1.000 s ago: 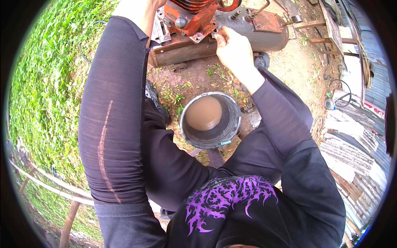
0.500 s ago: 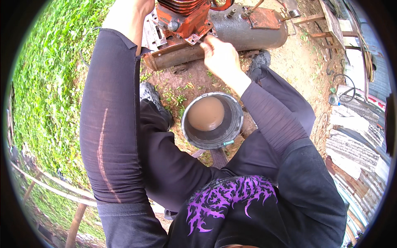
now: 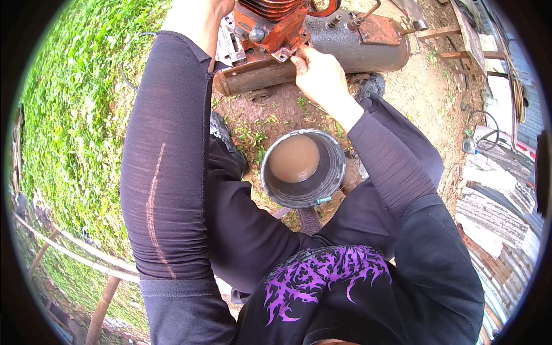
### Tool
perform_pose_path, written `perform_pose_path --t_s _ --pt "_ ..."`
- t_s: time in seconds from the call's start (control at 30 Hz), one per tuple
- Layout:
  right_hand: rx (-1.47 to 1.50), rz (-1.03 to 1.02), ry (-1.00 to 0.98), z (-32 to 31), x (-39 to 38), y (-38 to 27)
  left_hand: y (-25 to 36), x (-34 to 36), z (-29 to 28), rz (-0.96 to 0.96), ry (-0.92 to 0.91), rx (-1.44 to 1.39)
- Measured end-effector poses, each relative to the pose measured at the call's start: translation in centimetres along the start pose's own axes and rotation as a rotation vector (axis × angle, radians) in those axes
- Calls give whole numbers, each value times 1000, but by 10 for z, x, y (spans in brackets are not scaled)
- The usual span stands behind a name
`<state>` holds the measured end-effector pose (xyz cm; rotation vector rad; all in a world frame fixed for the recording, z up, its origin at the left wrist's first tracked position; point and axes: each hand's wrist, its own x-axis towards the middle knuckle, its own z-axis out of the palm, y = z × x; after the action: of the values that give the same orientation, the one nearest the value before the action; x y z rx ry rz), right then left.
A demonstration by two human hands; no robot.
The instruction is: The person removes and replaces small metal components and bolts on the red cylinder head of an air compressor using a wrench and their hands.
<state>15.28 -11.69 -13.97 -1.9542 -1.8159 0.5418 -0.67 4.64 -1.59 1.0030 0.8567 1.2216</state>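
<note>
An orange compressor pump [image 3: 271, 31] with cooling fins sits on a grey, rusty cylindrical tank [image 3: 328, 49]. My right hand [image 3: 322, 75] is at the near right corner of the pump's foot, thumb and fingers pinched together. Whatever lies between those fingertips is too small or hidden to name. My left hand [image 3: 221, 7] reaches up beside the pump's left side. The picture's top edge cuts it off, so its fingers are hidden. Left of the pump, a slotted metal plate [image 3: 230, 46] shows on the tank's mount.
Between my legs stands a dark bucket [image 3: 339, 167] holding cloudy brown liquid. Grass [image 3: 86, 115] spreads on the left, beside a bamboo rail [image 3: 86, 253]. A wooden frame [image 3: 468, 40] stands far right; corrugated sheets [image 3: 489, 201] lie nearer. A cable [image 3: 489, 129] curls there.
The whole view has shifted, so the pump, tank and bucket appear farther right. My right hand stays at the corner of the pump's foot, still pinched.
</note>
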Motion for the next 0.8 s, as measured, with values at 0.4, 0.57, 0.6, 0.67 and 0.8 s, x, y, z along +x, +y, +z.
perform_pose_path --t_s 0.4,0.57,0.6,0.67,0.8 --pt "2 -29 84 -1 5 -8 -1 -3 4 55 14 28" --pt "-103 -23 -3 5 -3 -10 2 -5 7 14 67 76" --pt "-93 -38 22 6 -5 -15 1 -6 5 55 65 66" --pt "-71 -71 70 9 -5 -21 -1 -6 1 137 63 46" --pt "-80 -50 103 8 11 1 -18 11 0 288 127 173"
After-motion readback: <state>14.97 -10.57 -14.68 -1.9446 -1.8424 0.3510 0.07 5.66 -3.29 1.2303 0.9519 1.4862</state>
